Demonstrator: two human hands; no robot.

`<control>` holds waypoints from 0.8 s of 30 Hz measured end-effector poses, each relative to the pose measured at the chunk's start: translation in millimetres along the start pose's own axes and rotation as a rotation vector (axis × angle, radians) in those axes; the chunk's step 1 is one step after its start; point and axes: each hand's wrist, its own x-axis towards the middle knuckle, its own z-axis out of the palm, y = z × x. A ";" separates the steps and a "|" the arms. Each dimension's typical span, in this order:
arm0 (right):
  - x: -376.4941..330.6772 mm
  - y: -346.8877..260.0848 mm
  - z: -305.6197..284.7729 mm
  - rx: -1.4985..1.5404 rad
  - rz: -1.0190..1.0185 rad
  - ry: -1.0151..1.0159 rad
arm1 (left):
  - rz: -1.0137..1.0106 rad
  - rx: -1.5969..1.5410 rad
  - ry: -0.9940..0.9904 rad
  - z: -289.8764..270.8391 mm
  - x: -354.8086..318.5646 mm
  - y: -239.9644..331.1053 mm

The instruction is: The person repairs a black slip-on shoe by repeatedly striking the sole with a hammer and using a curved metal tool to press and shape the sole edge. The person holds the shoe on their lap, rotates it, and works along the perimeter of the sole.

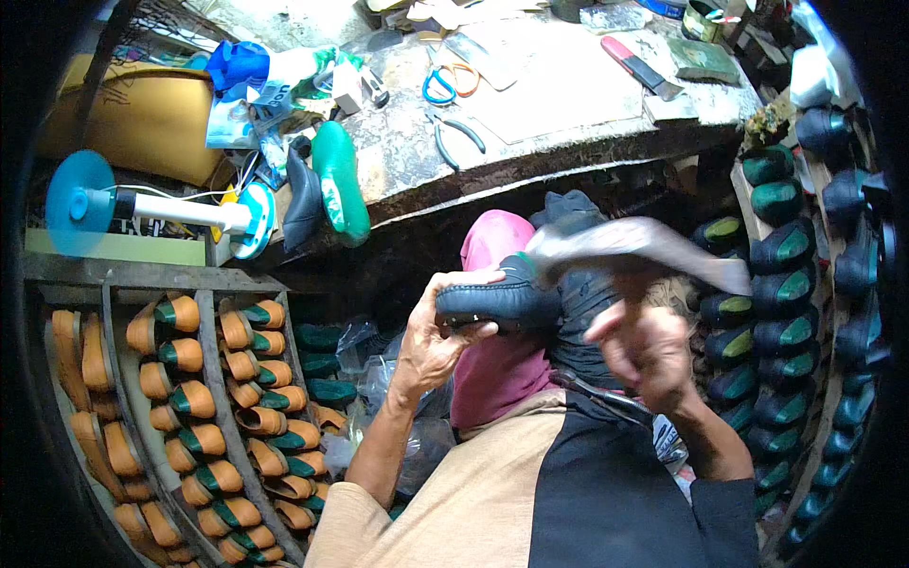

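Note:
My left hand (423,341) grips a black shoe (497,301) with a stitched edge, held over my lap, its thumb underneath and fingers along the far side. Next to it, my right hand (649,350) is closed around the handle of a metal hammer (644,244). The hammer is smeared by motion, and its head reaches across to the shoe's right end. Under the shoe is pink cloth (497,379) over my leg, with dark cloth (579,327) beside it.
Ahead stands a worn workbench (407,175) with pliers (454,139), scissors (452,83), a red-handled knife (636,66) and a green shoe last (339,185). A blue fan (83,204) lies at left. Racks of orange shoes (194,398) and dark shoes (781,289) flank me.

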 end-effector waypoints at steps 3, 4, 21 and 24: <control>-2.2 19.4 5.3 -0.503 -0.023 -0.095 | 0.090 0.004 -0.001 1.1 -9.3 -5.1; -8.2 24.4 5.9 -0.428 0.023 -0.062 | 0.161 -0.008 -0.010 0.8 -11.2 -6.7; -40.3 -61.1 -79.5 -0.921 0.208 0.037 | 0.430 0.413 -0.128 78.8 44.4 -19.4; -30.6 -73.3 -78.5 -0.763 -0.191 0.017 | 0.432 0.464 -0.137 91.1 55.1 -22.3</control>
